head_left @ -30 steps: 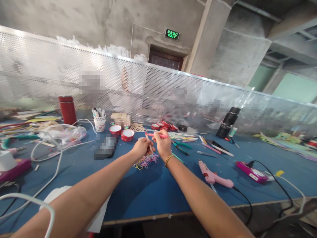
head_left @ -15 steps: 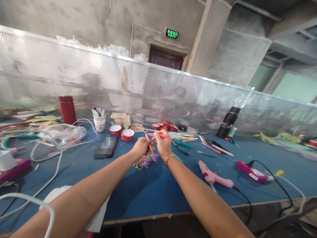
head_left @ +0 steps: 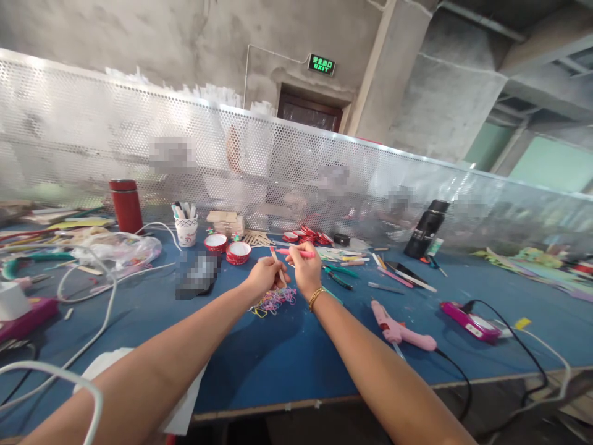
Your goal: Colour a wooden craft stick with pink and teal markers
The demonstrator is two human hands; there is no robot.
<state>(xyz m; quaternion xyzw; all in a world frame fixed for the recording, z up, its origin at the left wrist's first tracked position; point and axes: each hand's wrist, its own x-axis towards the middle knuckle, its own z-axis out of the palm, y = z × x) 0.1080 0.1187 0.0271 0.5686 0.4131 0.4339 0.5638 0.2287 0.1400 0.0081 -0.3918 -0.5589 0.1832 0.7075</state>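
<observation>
My left hand (head_left: 267,275) pinches a thin wooden stick (head_left: 279,267) that slants upright, its top end reddish. Close beside it on the right, my right hand (head_left: 305,267) grips a pink marker (head_left: 300,253), its tip pointing left at the stick's upper end. Whether tip and stick touch is too small to tell. Below the hands lies a tangle of colourful bands (head_left: 274,301) on the blue table (head_left: 287,364). Two round red-and-white containers (head_left: 238,251) stand behind my left hand.
A pink glue gun (head_left: 401,330), green-handled pliers (head_left: 339,278) and a purple power strip (head_left: 472,321) lie to the right. A black bottle (head_left: 427,228) stands behind. At left are a red thermos (head_left: 126,207), cup of pens (head_left: 186,230), phone (head_left: 199,275) and white cables.
The marker in my right hand has shifted very slightly near the top of the stick. Both hands keep their hold and almost the same place.
</observation>
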